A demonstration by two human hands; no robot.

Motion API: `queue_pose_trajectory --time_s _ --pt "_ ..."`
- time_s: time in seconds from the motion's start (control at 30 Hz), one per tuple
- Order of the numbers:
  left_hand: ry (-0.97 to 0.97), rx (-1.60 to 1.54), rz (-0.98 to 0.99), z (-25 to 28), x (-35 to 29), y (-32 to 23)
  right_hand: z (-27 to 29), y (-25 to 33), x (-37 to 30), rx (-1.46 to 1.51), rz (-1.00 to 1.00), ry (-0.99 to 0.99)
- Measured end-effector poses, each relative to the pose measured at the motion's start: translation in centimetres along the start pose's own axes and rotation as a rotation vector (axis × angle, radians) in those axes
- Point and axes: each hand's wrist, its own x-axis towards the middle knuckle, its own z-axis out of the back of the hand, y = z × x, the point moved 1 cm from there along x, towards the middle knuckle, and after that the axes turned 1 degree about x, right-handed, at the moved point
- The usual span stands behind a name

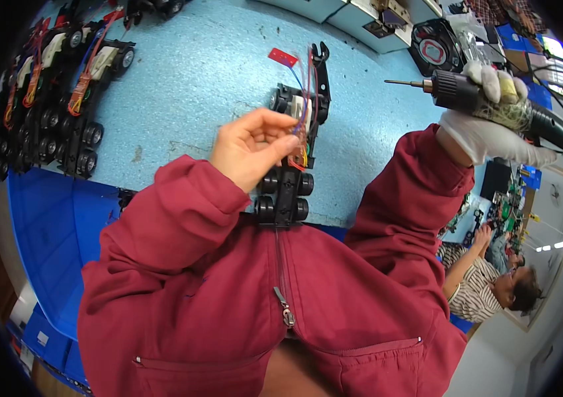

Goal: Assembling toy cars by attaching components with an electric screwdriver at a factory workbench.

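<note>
A black toy truck chassis [287, 192] with several black wheels lies on the blue table before me. It carries a white block, coloured wires [304, 99] and a small red board [283, 57] on a blue lead. My bare left hand [249, 144] is over the chassis, its thumb and forefinger pinched on the wires; the fingertips partly hide where they meet. My right hand [490, 132], in a white glove with yellow at one finger, grips a black electric screwdriver [457, 91]. The screwdriver's bit points left, held above the table's right side, apart from the chassis.
Several similar wired chassis [86, 99] stand at the table's left. A blue bin [49, 245] sits below its left edge. Pale boxes [361, 26] and a round black fan-like part [433, 49] line the far side. A person in a striped shirt [476, 281] sits at right.
</note>
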Motion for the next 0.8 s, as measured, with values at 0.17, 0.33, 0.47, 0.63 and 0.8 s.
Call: queue_pose_trajectory --time_s 0.17,0.33,0.47,0.63,0.8 --pt "0.093 0.556 -0.410 0.9 0.2 0.5 -0.3 -2.9 2.2 0.055 0.068 -0.005" --pt "0.196 0.708 -0.493 1.9 0.1 0.2 -0.8 -9.8 8.6 -0.104 0.079 -0.025" --pt "0.239 0.689 -0.486 1.8 1.0 0.2 -1.3 -11.8 13.5 -0.430 0.160 0.194" --pt "0.275 0.639 -0.412 2.0 0.9 -0.8 -6.2 -15.4 12.5 -0.211 -0.453 0.286" --pt "0.257 0.627 -0.379 2.1 1.0 -0.7 -9.3 -15.9 9.9 -0.560 -0.046 0.097"
